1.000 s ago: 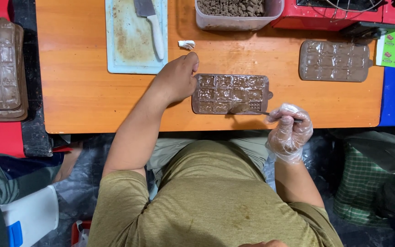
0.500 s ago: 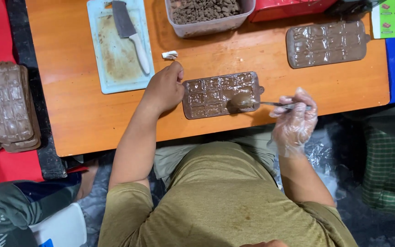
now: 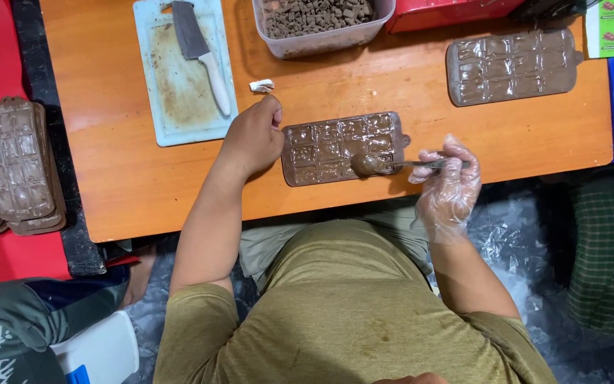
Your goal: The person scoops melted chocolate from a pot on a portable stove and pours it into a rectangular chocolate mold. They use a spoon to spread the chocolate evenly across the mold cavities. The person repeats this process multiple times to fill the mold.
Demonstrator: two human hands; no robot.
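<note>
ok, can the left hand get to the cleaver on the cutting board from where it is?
Probably yes. The left hand rests at the chocolate mould's left end, right beside the cutting board. The cleaver lies on top with its white handle toward the hand, and nothing stands between. The right hand holds the spoon.

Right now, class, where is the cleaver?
In the head view, the cleaver lies on the pale cutting board at the table's far left, beyond the left hand.
</note>
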